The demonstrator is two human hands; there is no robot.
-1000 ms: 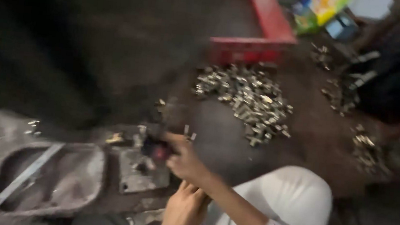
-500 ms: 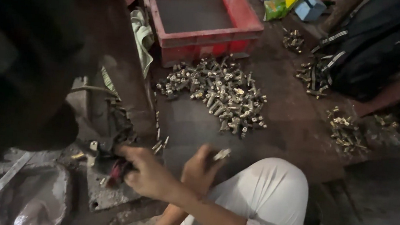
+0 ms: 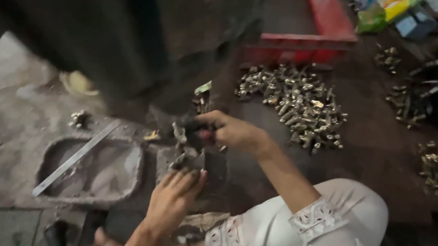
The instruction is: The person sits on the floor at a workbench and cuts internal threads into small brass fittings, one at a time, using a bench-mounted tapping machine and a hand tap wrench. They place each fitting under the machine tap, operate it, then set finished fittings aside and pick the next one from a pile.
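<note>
Gripping a small dark part [image 3: 197,132], right hand [image 3: 234,132] clenched around it, left hand [image 3: 173,198] just below, fingers spread loose on a metal block [image 3: 184,162], brass fittings heap [image 3: 297,103] beyond the right hand.

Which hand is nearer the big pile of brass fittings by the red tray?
Right. The right hand sits just left of the pile of brass fittings, gripping a small dark part. The left hand is lower, farther off.
</note>
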